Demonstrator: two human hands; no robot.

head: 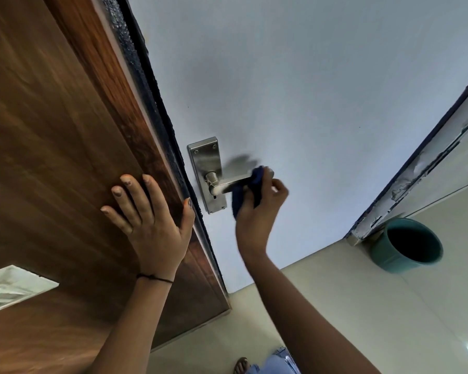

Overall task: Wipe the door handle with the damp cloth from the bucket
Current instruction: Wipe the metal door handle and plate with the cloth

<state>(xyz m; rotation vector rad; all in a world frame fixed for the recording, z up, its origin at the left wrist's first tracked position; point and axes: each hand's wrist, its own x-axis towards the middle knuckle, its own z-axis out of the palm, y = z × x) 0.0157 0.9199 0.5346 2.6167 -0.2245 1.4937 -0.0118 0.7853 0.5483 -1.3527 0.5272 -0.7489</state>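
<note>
Right hand (257,209) — blurred, seemingly gripping cloth (245,194).

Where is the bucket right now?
In the head view the teal bucket stands on the floor at the right, against the foot of the door frame, away from both hands.

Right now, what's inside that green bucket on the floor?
The bucket looks dark inside; only its inner wall shows. Any water is hidden in shadow. The cloth is out, in the right hand on the handle.
</note>
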